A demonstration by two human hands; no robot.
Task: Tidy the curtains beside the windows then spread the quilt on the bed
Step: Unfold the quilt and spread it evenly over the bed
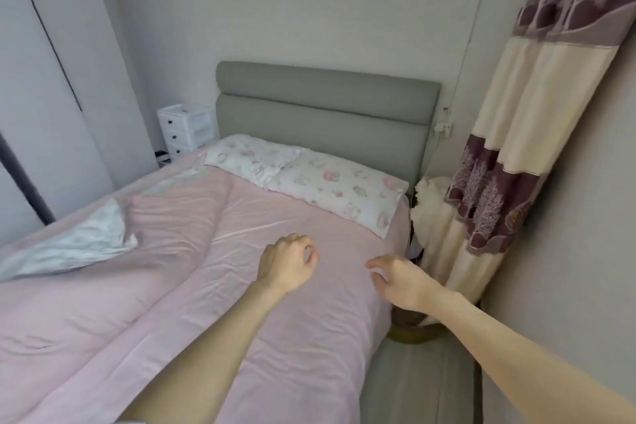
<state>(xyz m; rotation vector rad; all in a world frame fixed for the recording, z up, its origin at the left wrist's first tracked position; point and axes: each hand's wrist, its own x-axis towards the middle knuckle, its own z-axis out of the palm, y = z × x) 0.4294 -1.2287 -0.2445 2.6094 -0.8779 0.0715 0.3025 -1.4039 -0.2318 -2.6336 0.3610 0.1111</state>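
While the pink quilt (213,286) lies rumpled over the bed (423,385), one corner folded back, both hands hover empty, the left hand (287,263) and right hand (399,280) with fingers loosely curled; best grip the near edge and pull evenly
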